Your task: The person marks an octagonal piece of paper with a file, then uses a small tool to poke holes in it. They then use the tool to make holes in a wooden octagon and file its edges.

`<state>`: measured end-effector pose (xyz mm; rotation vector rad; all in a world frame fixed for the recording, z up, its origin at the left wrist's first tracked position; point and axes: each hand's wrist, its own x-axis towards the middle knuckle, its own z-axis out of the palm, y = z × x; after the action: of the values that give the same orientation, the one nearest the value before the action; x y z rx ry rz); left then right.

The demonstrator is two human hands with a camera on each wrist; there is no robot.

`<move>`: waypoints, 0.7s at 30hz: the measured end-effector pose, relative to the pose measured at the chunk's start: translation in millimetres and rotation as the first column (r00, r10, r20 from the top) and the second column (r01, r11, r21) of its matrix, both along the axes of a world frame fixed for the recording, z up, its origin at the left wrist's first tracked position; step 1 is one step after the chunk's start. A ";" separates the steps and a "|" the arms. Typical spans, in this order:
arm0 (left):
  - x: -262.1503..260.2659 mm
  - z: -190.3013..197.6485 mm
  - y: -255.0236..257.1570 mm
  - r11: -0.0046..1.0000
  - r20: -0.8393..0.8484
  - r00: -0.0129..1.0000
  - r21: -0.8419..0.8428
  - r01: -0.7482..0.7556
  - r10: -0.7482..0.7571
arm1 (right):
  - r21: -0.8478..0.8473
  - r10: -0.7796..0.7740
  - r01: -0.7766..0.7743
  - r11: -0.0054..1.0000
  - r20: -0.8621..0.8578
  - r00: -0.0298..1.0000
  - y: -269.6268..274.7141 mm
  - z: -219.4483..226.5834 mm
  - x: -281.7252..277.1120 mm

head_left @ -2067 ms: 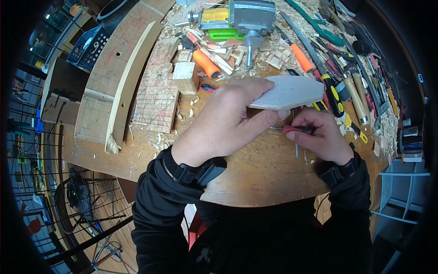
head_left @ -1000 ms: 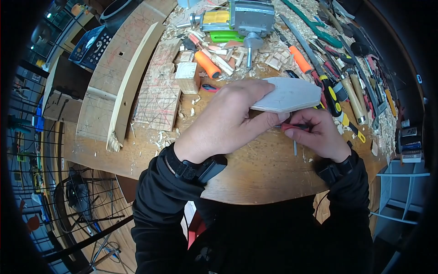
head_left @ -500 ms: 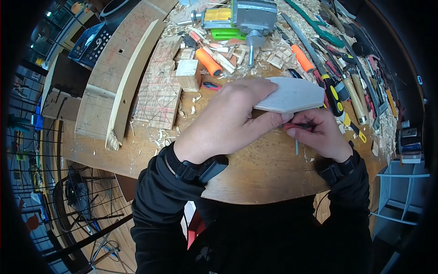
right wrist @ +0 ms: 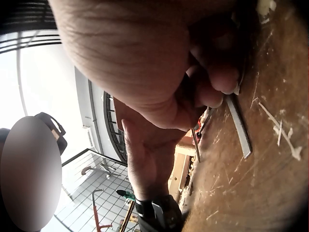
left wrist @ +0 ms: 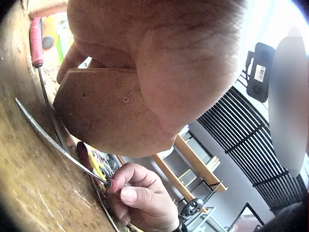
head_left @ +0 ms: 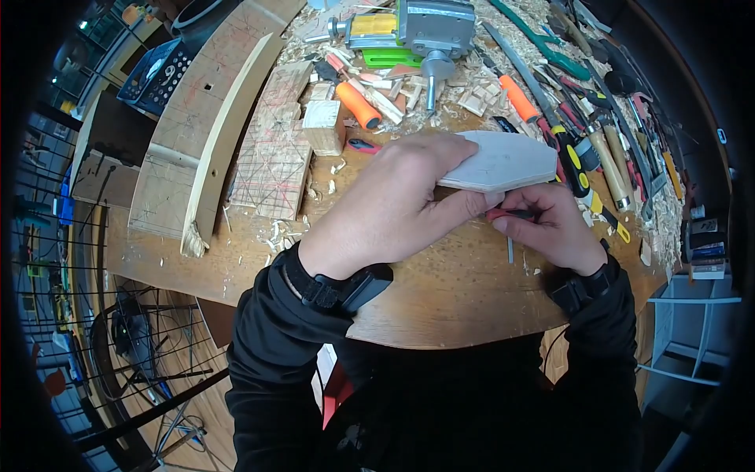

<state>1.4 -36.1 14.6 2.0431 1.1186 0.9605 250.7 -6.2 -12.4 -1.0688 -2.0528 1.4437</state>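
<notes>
The left hand (head_left: 389, 206) grips a flat, pointed wooden piece (head_left: 503, 164) from above, fingers curled over its near end, and holds it lifted a little above the workbench (head_left: 440, 291). The right hand (head_left: 550, 228) pinches a small red-handled tool (head_left: 503, 213) between thumb and fingers, just under the edge of the wooden piece. In the left wrist view the thin metal shaft (left wrist: 58, 147) of the tool runs along the bench surface below the wood; where its tip touches I cannot tell.

The risk, as I judge it, is a slip: the left thumb lies very near to the tool, so if the shaft jumps off the wood edge, it could strike the thumb. The piece is held only at one end, so strong pressure could also turn it in the grip.

Around them, a loose metal file (head_left: 510, 252) lies on the bench just beside the right hand and may catch the tool. Behind are a wooden block (head_left: 322, 127), orange handles (head_left: 356, 108), a vise (head_left: 429, 27), shavings and a row of hand tools (head_left: 605, 149), close to the far end of the wood.
</notes>
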 end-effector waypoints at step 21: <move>-1.7 -0.9 0.6 0.997 -0.067 0.998 0.074 0.018 -0.013 | 0.010 0.003 -0.003 1.000 0.007 1.000 0.7 -1.0 0.7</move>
<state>-0.3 -35.5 13.7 2.1553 1.1145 0.9456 251.3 -5.5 -13.5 -1.0687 -2.0659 1.4311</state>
